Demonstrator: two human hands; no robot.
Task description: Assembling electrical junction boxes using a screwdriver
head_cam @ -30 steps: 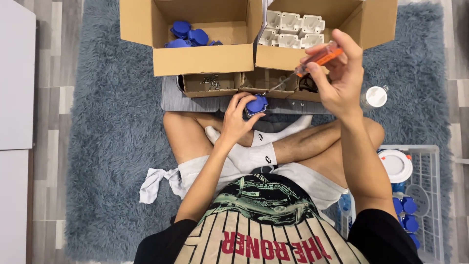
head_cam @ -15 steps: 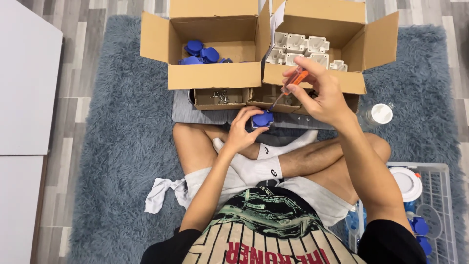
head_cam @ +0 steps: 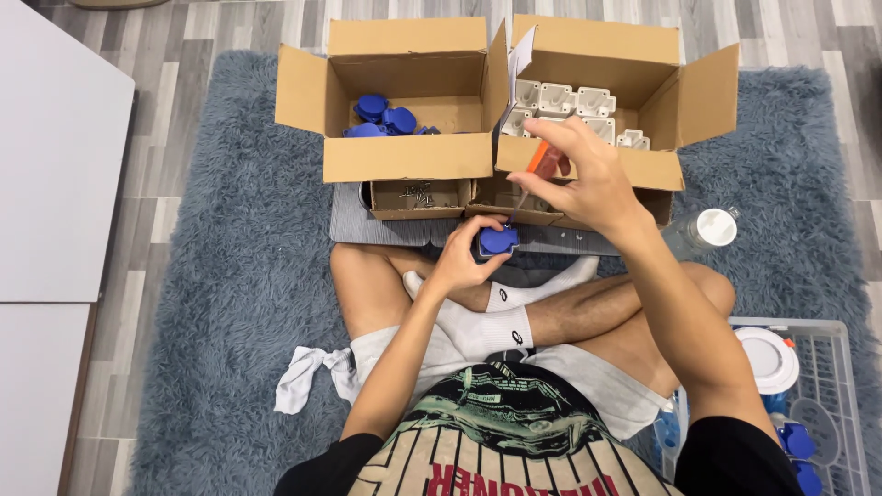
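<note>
Person seated cross-legged on a grey-blue shaggy rug (head_cam: pixel 220 303), viewed from above.

Left hand (head_cam: pixel 464 262): fingers curled around a small blue plastic part (head_cam: pixel 499 241), grasping it from the near side. The part sits just above the crossed shins, in front of a grey flat board (head_cam: pixel 386 230) that lies on the rug.

Right hand (head_cam: pixel 579 179): closed on an orange-handled screwdriver (head_cam: pixel 537 163). Thin shaft slants down and to the left, tip at or just above the blue part; contact cannot be confirmed.

Far side: two open cardboard boxes side by side. Left box (head_cam: pixel 404 156) holds several blue parts of the same kind. Right box (head_cam: pixel 634 170) holds white moulded parts (head_cam: pixel 570 99) packed in rows. Just near of these, two small low cardboard trays (head_cam: pixel 418 197) stand on the grey board; contents too small to make out.

Right of the right hand: a clear bottle with a white cap (head_cam: pixel 707 230), lying on the rug. Near right corner: a white wire basket (head_cam: pixel 841 386) with a white round disc and more blue pieces inside. Near left of the legs: a crumpled white cloth (head_cam: pixel 303 377) on the rug. Far left: a white flat panel (head_cam: pixel 55 184) on the wood-look floor.
</note>
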